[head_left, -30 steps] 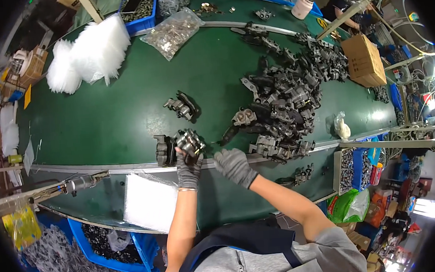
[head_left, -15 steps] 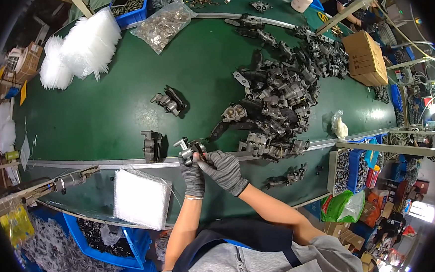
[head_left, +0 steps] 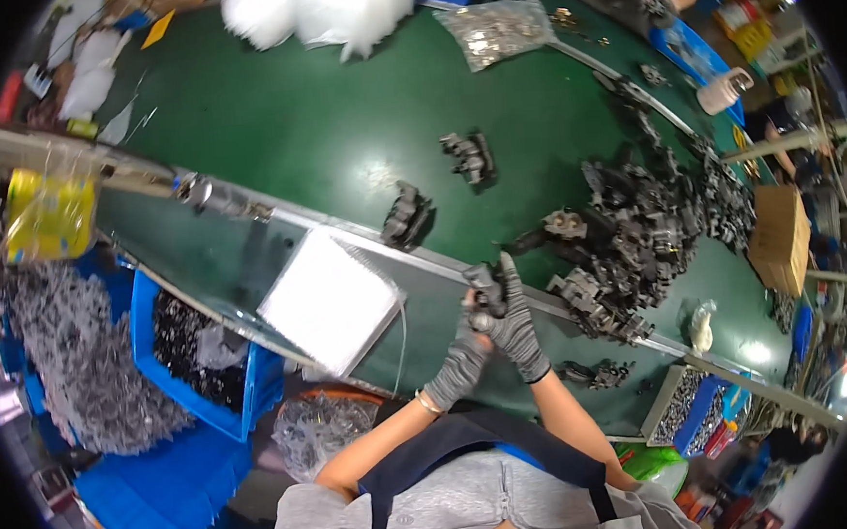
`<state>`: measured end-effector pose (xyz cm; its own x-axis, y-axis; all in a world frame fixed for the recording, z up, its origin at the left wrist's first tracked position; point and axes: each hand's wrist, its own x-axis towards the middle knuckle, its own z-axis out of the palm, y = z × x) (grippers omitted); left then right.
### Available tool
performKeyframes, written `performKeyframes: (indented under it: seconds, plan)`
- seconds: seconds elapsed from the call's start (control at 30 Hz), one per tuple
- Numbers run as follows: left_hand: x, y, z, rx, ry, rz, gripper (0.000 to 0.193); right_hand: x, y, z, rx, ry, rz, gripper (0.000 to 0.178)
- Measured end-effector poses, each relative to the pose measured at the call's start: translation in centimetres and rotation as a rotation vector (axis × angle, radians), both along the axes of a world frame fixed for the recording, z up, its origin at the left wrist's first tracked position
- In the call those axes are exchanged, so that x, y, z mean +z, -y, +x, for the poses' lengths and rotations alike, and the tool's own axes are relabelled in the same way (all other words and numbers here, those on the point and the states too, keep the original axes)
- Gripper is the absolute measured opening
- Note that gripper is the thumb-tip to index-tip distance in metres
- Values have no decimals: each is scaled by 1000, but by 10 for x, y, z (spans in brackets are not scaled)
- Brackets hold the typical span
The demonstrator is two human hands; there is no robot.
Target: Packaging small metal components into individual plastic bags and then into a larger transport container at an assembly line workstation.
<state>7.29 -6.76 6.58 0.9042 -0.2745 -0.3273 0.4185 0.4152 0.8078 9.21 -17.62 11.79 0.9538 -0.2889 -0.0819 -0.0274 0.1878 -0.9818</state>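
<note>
My left hand (head_left: pixel 461 364) and right hand (head_left: pixel 516 322), both gloved, close together around one dark metal part (head_left: pixel 484 287), held just above the near edge of the green bench (head_left: pixel 318 125). A pile of similar parts (head_left: pixel 635 232) lies to the right.

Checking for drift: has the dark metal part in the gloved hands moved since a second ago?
Yes. The dark metal part was at the metal rail beside another part; now both hands hold it on the person's side of the rail.
</note>
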Motion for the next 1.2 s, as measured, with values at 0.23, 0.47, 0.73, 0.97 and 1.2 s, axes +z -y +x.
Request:
performKeyframes:
  seconds: [0.23,0.47,0.73,0.97,1.2]
  plan:
    - [68,-150,19,-156,636,1384,48,-56,-17,-17,285,-470,873,62]
    - [-31,-232,30,-157,549,1105,28,-36,-76,-42,524,-589,988,60]
    - [-39,-248,61,-152,390,882,17,-56,-144,6,697,-552,954,63]
    - [57,-229,75,102,705,1171,22,0,-134,18,847,-463,978,59]
    - [112,-215,28,135,399,974,16,-8,-142,6,852,-609,1346,36]
